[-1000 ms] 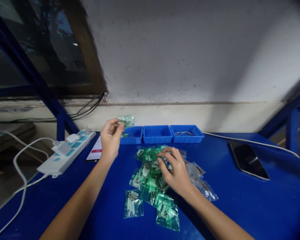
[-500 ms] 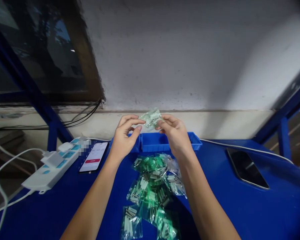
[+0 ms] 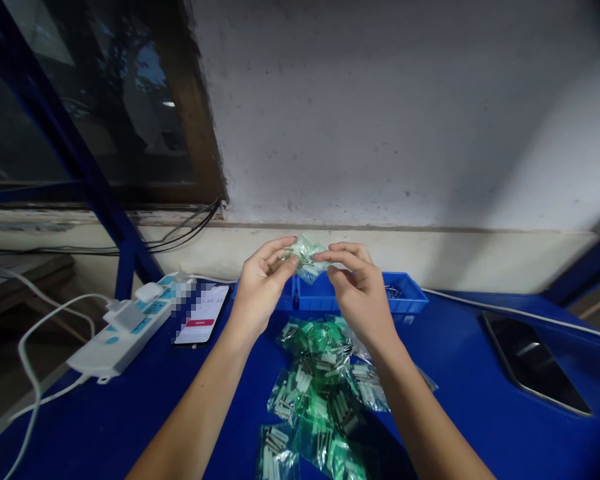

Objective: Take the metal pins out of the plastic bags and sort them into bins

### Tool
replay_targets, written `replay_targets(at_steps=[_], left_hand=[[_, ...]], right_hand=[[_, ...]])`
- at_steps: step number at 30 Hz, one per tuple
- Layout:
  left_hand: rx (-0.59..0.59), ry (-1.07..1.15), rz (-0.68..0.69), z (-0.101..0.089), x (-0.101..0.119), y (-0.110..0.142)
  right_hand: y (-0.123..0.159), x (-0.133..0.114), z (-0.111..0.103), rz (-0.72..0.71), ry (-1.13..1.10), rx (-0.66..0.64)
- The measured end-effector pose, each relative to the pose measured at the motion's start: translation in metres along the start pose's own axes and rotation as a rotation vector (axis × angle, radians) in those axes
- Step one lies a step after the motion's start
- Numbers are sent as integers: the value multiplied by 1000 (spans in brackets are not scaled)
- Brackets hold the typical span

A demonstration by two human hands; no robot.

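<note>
A small clear, greenish plastic bag (image 3: 307, 270) with small pieces inside is held up above the blue parts bin (image 3: 410, 303). My left hand (image 3: 265, 283) pinches its left side between thumb and fingers. At the bag's right side is my right hand (image 3: 357, 283), fingers stretched out and thumb apart, the index fingertip over the bag. Below both hands lies a pile of similar bags (image 3: 323, 340), some green-tinted, holding white plugs and metal screws. My right forearm hides part of the pile.
A white power strip (image 3: 97, 357) with plugged-in chargers and a lit phone (image 3: 203, 320) are on the left of the blue table (image 3: 205, 400). A dark phone (image 3: 535, 363) lies at the right. A white cable (image 3: 505, 310) runs along the back, near the wall (image 3: 355, 133).
My left hand has closed on the bag, while my right hand has loosened its pinch. The bag now sits slightly lower, nearer the bin. The whole view has shifted a little.
</note>
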State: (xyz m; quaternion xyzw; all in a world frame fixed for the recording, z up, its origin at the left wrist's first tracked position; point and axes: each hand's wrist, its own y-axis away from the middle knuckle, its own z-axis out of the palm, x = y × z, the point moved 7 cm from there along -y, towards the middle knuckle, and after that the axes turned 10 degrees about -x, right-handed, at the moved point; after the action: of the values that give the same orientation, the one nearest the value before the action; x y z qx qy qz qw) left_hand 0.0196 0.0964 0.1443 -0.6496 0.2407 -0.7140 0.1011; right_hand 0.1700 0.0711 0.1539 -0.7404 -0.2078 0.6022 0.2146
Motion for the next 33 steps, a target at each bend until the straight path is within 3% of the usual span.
replay_targets(at_steps=[3,8,11,17,20,24,26,29,33], left_hand=[[29,-260,175,2,15,5],[-115,-609,368,23,33,13],[-195,-598,295,22,25,10],[-56,-195,-57,-14,-12,-6],[-121,-2,-236,-13,-27,-7],[-81,199,-366,-16,-36,-3],[-130,255,-423,-14,-38,-1],[-189,306,-421,-11,-35,-1],[-92,133,-223,-11,-21,-4]], right_hand=[[0,12,3,167,-166,-16],[1,22,6,290,-335,-12],[-2,26,7,259,-345,0],[-4,36,17,200,-228,-34],[-3,28,15,102,-107,-29],[-2,10,7,-32,33,-13],[-1,5,6,-66,88,-13],[0,5,5,-73,149,-5],[0,16,6,31,95,-1]])
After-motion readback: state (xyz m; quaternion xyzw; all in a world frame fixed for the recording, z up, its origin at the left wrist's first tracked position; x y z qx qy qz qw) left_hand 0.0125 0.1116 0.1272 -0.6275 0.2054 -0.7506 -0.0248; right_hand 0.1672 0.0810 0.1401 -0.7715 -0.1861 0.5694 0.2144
